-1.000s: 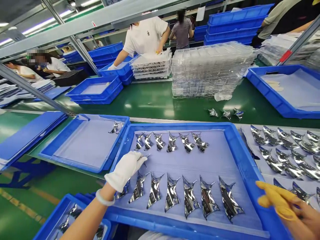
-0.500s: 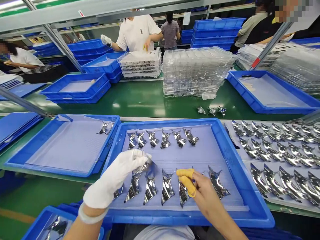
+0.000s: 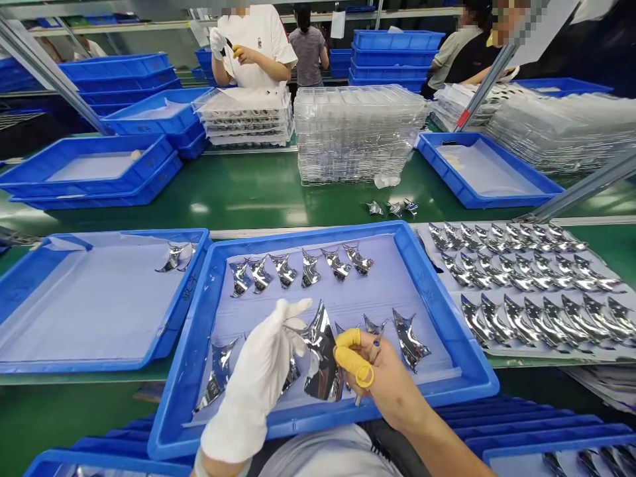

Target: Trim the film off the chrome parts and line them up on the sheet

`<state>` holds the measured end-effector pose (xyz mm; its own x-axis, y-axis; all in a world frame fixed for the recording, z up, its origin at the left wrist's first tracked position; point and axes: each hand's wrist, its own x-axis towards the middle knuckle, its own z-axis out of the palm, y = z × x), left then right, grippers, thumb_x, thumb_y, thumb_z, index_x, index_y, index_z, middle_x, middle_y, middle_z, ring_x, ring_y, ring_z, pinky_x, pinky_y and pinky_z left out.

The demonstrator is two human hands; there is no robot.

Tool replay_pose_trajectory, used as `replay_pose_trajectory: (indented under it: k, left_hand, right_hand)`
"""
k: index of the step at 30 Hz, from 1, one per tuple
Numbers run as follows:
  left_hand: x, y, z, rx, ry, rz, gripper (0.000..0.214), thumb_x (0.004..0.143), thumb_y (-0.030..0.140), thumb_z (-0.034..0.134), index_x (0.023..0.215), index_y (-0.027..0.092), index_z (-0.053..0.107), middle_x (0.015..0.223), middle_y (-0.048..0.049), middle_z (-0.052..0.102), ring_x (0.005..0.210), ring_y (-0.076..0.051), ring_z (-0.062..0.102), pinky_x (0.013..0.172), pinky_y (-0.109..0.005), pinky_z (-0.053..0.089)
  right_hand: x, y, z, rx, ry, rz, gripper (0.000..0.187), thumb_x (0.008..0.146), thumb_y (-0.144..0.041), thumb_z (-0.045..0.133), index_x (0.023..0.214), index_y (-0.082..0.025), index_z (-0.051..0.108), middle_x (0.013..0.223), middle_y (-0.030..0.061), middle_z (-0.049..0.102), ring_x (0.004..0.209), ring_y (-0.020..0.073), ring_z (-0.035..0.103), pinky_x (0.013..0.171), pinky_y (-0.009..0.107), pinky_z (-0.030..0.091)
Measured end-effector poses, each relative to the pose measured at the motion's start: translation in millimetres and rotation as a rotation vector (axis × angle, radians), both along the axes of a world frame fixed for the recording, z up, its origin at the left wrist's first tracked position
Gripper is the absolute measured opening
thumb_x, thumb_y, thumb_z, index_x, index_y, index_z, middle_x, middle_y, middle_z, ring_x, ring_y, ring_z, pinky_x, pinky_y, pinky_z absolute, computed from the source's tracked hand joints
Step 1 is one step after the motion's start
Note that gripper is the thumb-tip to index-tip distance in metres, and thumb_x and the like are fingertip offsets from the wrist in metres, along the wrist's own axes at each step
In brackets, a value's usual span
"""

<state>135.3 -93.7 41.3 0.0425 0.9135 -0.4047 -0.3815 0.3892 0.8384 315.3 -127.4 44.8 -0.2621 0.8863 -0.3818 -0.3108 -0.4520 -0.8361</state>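
Observation:
A curved, pointed chrome part point(image 3: 320, 364) is raised above the blue tray point(image 3: 454, 391), between my two hands. My left hand point(image 3: 258, 377), in a white glove, has its closed fingers at the part's left edge. My right hand point(image 3: 387, 374), with yellow finger cots on thumb and finger, pinches the right edge. A slim pen-like stick point(image 3: 376, 346) with a blue end also sits in my right hand; its kind is unclear. In the tray, a back row of chrome parts point(image 3: 311, 268) lies on white lining, and a front row point(image 3: 411, 338) is partly hidden by my hands.
Rows of chrome parts point(image 3: 546, 318) lie on a white sheet to the right. A second blue tray point(image 3: 149, 358) stands left. Three small chrome pieces point(image 3: 394, 209) lie beyond, before stacked clear plastic trays point(image 3: 360, 136). A co-worker point(image 3: 256, 50) stands across the bench.
The view has shifted right. A chrome part is now raised between my hands, which have come closer together. The co-worker opposite has brought both hands up together.

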Motion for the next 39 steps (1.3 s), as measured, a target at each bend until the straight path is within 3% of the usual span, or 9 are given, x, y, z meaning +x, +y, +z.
replay_pose_trajectory:
  k: [4, 7, 11, 14, 16, 21, 32, 35, 39]
  left_hand:
    - [0, -16, -10.7, 0.200, 0.208, 0.041, 0.058, 0.076, 0.056, 0.085, 0.120, 0.019, 0.077, 0.096, -0.0062, 0.079, 0.095, -0.023, 0.074, 0.101, -0.037, 0.058]
    - [2, -28, -18.6, 0.288, 0.391, 0.098, 0.069, 0.066, 0.039, 0.095, 0.129, 0.024, 0.072, 0.129, -0.0077, 0.075, 0.126, -0.028, 0.066, 0.116, -0.041, 0.048]
    - [7, -31, -15.8, 0.420, 0.424, 0.210, 0.046, 0.070, 0.036, 0.093, 0.111, 0.023, 0.077, 0.116, -0.0072, 0.079, 0.110, -0.025, 0.074, 0.103, -0.039, 0.058]
    - [8, -29, -8.4, 0.487, 0.382, 0.263, 0.026, 0.078, 0.033, 0.087, 0.102, 0.024, 0.079, 0.100, -0.0041, 0.081, 0.087, -0.019, 0.076, 0.084, -0.031, 0.064]
    - [8, -28, -5.4, 0.496, 0.372, 0.310, 0.017, 0.082, 0.031, 0.085, 0.097, 0.025, 0.080, 0.098, -0.0027, 0.082, 0.087, -0.018, 0.076, 0.081, -0.027, 0.063]
    - [5, -32, -5.9, 0.521, 0.424, 0.336, 0.007, 0.090, 0.030, 0.078, 0.096, 0.029, 0.082, 0.095, 0.0007, 0.084, 0.098, -0.017, 0.075, 0.105, -0.033, 0.055]
    - [3, -41, -7.6, 0.838, 0.545, 0.254, 0.019, 0.091, 0.026, 0.076, 0.109, 0.031, 0.080, 0.093, 0.0001, 0.082, 0.086, -0.022, 0.075, 0.114, -0.056, 0.046]
    - [5, -40, -6.6, 0.783, 0.505, 0.222, 0.021, 0.091, 0.022, 0.075, 0.109, 0.032, 0.079, 0.096, -0.0005, 0.081, 0.093, -0.022, 0.074, 0.108, -0.050, 0.052]
    - [5, -37, -5.4, 0.674, 0.389, 0.177, 0.025, 0.094, 0.017, 0.072, 0.111, 0.034, 0.078, 0.105, -0.0009, 0.080, 0.096, -0.019, 0.073, 0.085, -0.031, 0.060]
  right_hand:
    - [-7, -4, 5.1, 0.101, -0.117, -0.147, 0.035, 0.079, -0.047, 0.082, 0.073, -0.019, 0.062, 0.053, -0.0090, 0.041, 0.049, 0.0076, 0.031, 0.045, 0.021, 0.028]
    - [-11, -10, 4.3, 0.372, -0.289, -0.167, 0.025, 0.090, -0.034, 0.072, 0.072, -0.019, 0.064, 0.057, -0.0054, 0.049, 0.051, 0.0099, 0.040, 0.048, 0.022, 0.037]
    - [-7, -19, 0.8, 0.887, -0.601, -0.123, 0.015, 0.099, -0.014, 0.059, 0.094, -0.020, 0.071, 0.076, 0.0036, 0.073, 0.062, 0.0151, 0.063, 0.057, 0.024, 0.052]
    - [-2, -23, -4.7, 1.177, -0.782, -0.113, 0.028, 0.101, -0.005, 0.048, 0.114, -0.019, 0.068, 0.088, 0.0088, 0.080, 0.075, 0.0195, 0.075, 0.065, 0.027, 0.059]
    - [1, -25, -10.1, 1.288, -0.847, -0.113, 0.036, 0.098, -0.001, 0.043, 0.121, -0.018, 0.065, 0.094, 0.0112, 0.082, 0.081, 0.0215, 0.078, 0.067, 0.028, 0.060]
    - [3, -25, -20.4, 1.335, -0.854, -0.091, 0.040, 0.095, 0.000, 0.041, 0.123, -0.018, 0.064, 0.103, 0.0134, 0.082, 0.087, 0.0228, 0.080, 0.067, 0.030, 0.061]
    - [2, -18, -36.0, 1.326, -0.898, -0.178, 0.034, 0.100, -0.004, 0.043, 0.115, -0.015, 0.071, 0.102, 0.0162, 0.082, 0.076, 0.0212, 0.078, 0.062, 0.030, 0.060]
    - [1, -18, -36.4, 1.334, -0.859, -0.136, 0.037, 0.100, -0.004, 0.042, 0.119, -0.016, 0.071, 0.105, 0.0169, 0.082, 0.085, 0.0234, 0.079, 0.062, 0.030, 0.059]
    - [0, -19, -33.3, 1.297, -0.783, -0.065, 0.037, 0.106, -0.015, 0.039, 0.124, -0.018, 0.071, 0.095, 0.0136, 0.081, 0.081, 0.0239, 0.077, 0.063, 0.031, 0.059]
